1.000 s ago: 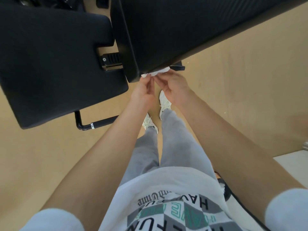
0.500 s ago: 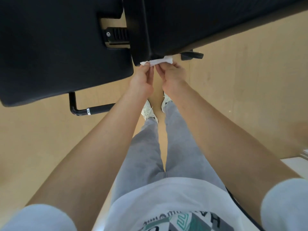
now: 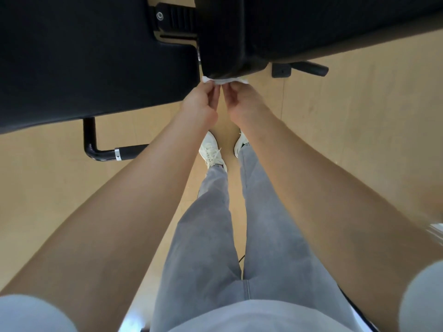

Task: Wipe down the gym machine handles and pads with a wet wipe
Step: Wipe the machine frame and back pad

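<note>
Pinching the wet wipe (image 3: 224,80) taut, left hand (image 3: 202,104) and right hand (image 3: 241,104) each grasp one end beneath the back pad (image 3: 239,44) lower edge; likely spreading it for wiping; seat pad (image 3: 96,63) alongside.

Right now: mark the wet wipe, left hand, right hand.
wet wipe (image 3: 225,80), head view, middle of the white strip
left hand (image 3: 201,104), head view, back of hand
right hand (image 3: 242,101), head view, back of hand

Gym, indoors, I'd say. Flat black vinyl machine pad (image 3: 84,68) fills my upper left, thicker black upholstered pad (image 3: 311,25) beside it, black ribbed metal bracket (image 3: 177,15) between them. Bent black steel tube with silver band (image 3: 131,150) below, black lever handle (image 3: 310,68) right. Smooth tan floor (image 3: 359,140) under it all.
</note>
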The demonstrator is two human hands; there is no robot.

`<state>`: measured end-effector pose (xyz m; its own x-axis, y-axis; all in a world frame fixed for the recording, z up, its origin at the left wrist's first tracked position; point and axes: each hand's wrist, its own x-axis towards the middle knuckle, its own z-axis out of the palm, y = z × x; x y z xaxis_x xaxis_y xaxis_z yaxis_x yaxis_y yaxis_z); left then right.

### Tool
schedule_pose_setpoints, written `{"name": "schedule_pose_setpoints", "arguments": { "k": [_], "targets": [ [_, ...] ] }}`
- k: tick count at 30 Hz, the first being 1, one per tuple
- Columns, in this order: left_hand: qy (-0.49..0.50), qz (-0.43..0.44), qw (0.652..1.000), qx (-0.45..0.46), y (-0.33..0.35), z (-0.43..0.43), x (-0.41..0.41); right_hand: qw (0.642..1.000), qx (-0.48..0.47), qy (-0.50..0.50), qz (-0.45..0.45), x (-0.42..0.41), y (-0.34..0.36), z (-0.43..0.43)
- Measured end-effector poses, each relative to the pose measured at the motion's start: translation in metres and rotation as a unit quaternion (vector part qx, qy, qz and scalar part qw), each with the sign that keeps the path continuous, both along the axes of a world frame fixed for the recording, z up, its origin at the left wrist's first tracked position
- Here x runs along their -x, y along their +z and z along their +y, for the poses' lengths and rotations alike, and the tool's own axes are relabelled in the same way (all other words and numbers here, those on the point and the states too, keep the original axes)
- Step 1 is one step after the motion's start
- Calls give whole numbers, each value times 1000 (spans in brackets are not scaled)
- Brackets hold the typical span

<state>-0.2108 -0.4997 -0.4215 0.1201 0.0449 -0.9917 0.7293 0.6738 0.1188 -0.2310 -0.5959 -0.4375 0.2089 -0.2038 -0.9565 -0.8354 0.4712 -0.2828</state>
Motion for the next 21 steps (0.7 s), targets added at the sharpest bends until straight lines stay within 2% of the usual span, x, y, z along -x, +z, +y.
{"name": "schedule_pose_setpoints", "arguments": {
  "k": [1,3,4,6,8,9,12,14,16,17,20,21],
  "targets": [
    [-3,7,1000,2,-3,2,-1,993,53,94,-40,0,-1,8],
    [5,7,1000,-1,-9,6,-2,991,57,115,-45,5,-26,10],
    [14,6,1000,-1,-9,6,-3,976,125,174,-50,4,-29,10],
    [22,11,1000,-2,-10,8,-6,912,185,359,-67,8,-27,10],
    [17,11,1000,0,-11,10,-8,853,227,460,-93,14,-20,11],
    [14,13,1000,1,-8,10,-9,854,221,463,-91,15,-14,13],
    [9,1,1000,11,1,13,-6,882,197,418,-94,19,-2,14],
    [24,-20,999,22,9,18,-1,918,162,343,-112,20,11,15],
    [41,-45,997,41,18,23,2,978,71,152,-122,21,25,13],
    [38,-58,996,52,23,25,2,989,16,62,-133,22,32,11],
    [17,-102,992,72,44,25,1,984,-57,-49,-163,22,55,6],
    [10,-114,990,78,52,25,0,977,-79,-129,-149,21,65,6]
  ]
}}
